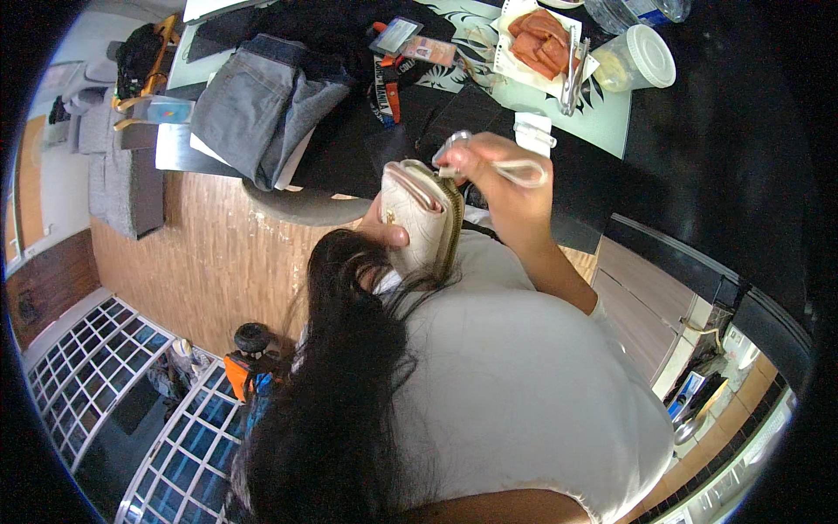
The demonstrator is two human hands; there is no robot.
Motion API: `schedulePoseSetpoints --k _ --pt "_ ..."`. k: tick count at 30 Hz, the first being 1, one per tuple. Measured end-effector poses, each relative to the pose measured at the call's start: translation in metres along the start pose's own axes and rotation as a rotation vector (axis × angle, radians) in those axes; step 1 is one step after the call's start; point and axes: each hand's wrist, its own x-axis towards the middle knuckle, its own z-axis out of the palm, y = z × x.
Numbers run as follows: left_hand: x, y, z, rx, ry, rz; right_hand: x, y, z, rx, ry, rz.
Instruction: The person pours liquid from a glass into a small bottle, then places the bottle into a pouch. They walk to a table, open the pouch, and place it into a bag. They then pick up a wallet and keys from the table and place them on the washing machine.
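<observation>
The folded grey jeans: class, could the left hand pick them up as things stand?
Probably not as is: the left hand is busy holding the cream wallet, though the folded grey jeans look largely uncovered.

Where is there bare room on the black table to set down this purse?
The black table looks bare right of the lidded tub, though it is dark there. A smaller patch lies between the right hand and the near right corner of the patterned mat. The left and middle are crowded with folded jeans, a lanyard, food slices and tongs.

Wallet (415,218) — right of jeans (271,105)
</observation>
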Motion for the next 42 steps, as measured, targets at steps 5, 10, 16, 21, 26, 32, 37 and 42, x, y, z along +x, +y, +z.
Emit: schedulePoseSetpoints --k 5,10,16,21,26,32,37,42 --pt "0.003 -0.004 0.026 -0.224 0.155 -0.125 0.032 0.017 -0.006 -0.277 -0.029 0.230" --pt "0.027 -0.002 0.035 -0.124 0.537 0.134 -0.002 0.018 -0.011 -0.178 -0.175 0.125" --pt "0.044 0.011 0.013 0.306 0.758 0.207 -0.008 0.040 -0.003 -0.514 0.068 -0.106" --pt "0.028 -0.002 0.014 0.765 0.912 0.239 -0.013 0.053 -0.004 -0.888 -0.012 -0.181" --pt "0.018 -0.011 0.007 0.938 0.952 0.176 -0.005 0.081 -0.008 -1.240 -0.392 0.119" --pt "0.005 -0.019 -0.010 0.740 1.125 0.095 0.007 0.105 0.005 -1.246 -0.389 -0.060" --pt "-0.010 -0.003 -0.037 0.703 1.261 0.309 0.044 0.107 -0.031 -0.687 -0.327 0.132" --pt "-0.032 0.019 -0.058 0.532 1.255 0.430 0.096 0.142 -0.062 0.117 -0.319 0.645"
